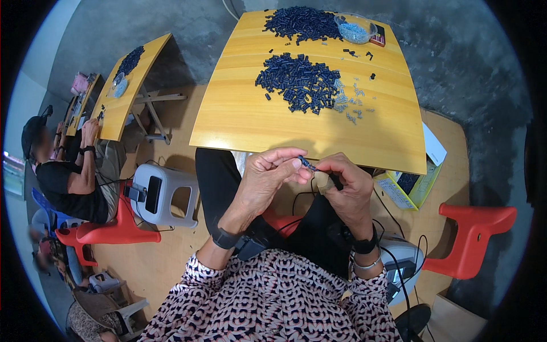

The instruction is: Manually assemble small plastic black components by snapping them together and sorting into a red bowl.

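Observation:
Just beyond the table's near edge, over my lap, both hands meet at a small dark blue plastic piece [306, 163]. My left hand [265, 176] pinches it between thumb and fingertips. My right hand [348, 185], with a tan cover on its thumb, is closed at the piece's right end; anything else in that pinch is too small to make out. Ahead on the yellow wooden table [239, 122] lies a pile of similar dark blue pieces [299, 82]. Small clear or grey parts [348, 100] are scattered along its right side.
A second dark pile [302, 24] and a clear bowl of pale blue bits [354, 31] are at the table's far side. A yellow-green box [421, 191] and red stool [473, 236] stand right; a grey stool [165, 195] left. Another person [74, 176] sits at a further table.

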A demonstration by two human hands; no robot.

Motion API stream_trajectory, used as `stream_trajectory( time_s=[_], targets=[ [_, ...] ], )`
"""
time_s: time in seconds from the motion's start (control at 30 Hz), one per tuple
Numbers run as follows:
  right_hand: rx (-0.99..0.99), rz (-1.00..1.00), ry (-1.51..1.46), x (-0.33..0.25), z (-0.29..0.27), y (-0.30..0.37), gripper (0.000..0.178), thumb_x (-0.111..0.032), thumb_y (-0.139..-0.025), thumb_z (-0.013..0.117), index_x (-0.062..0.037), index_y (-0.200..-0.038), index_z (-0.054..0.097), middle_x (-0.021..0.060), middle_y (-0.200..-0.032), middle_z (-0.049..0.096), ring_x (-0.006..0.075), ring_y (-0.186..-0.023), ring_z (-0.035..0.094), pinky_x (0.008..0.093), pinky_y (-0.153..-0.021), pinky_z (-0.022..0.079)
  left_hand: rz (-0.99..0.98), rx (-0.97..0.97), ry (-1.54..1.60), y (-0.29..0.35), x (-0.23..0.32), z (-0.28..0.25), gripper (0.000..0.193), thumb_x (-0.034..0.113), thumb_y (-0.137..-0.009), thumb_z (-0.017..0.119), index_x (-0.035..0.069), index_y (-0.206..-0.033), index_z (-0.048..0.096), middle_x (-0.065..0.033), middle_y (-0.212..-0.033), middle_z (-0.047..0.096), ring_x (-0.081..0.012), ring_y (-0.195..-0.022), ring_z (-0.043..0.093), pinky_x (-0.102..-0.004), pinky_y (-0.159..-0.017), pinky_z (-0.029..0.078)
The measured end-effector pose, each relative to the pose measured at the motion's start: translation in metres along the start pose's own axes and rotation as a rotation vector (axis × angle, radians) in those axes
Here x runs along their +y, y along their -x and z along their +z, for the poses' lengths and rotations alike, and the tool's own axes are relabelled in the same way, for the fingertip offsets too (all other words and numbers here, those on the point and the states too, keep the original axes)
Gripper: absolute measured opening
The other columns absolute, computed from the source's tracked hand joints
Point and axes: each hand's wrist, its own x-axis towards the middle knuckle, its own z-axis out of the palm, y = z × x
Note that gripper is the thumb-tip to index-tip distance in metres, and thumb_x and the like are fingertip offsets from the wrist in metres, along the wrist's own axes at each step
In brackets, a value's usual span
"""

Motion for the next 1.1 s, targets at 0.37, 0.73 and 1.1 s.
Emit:
stream_trajectory(
  time_s=[0.37,0.73,1.1],
  targets=[
    [0.017,-0.166,0.114,-0.003,0.0,-0.002,0.025,0.009,-0.064,0.066,-0.0006,-0.086,0.06,0.0102,-0.082,0.063,0.0226,-0.075,0.063,0.0284,-0.065,0.049,0.001,-0.029,0.028,0.002,0.002,0.001,0.017,0.006,-0.088,0.056,-0.002,-0.103,0.061,-0.0109,-0.085,0.066,-0.0139,-0.075,0.063,-0.0242,-0.069,0.051],
    [-0.008,-0.257,0.1,-0.002,0.001,-0.005,0.027,0.008,-0.062,0.067,0.0002,-0.087,0.06,0.0106,-0.082,0.062,0.0244,-0.075,0.062,0.0293,-0.066,0.05,-0.024,-0.104,-0.029,-0.002,-0.005,-0.011,0.017,0.011,-0.089,0.057,-0.003,-0.098,0.059,-0.0075,-0.084,0.064,-0.0115,-0.067,0.06,-0.0214,-0.063,0.049],
    [0.048,-0.095,-0.068,0.002,0.001,0.001,0.024,0.009,-0.063,0.064,0.0008,-0.086,0.06,0.0106,-0.081,0.064,0.0224,-0.074,0.063,0.0284,-0.068,0.049,-0.018,-0.146,0.164,-0.002,-0.002,-0.003,0.02,0.013,-0.091,0.054,-0.004,-0.102,0.055,-0.0116,-0.09,0.064,-0.0152,-0.076,0.065,-0.0236,-0.067,0.053]
  ],
)
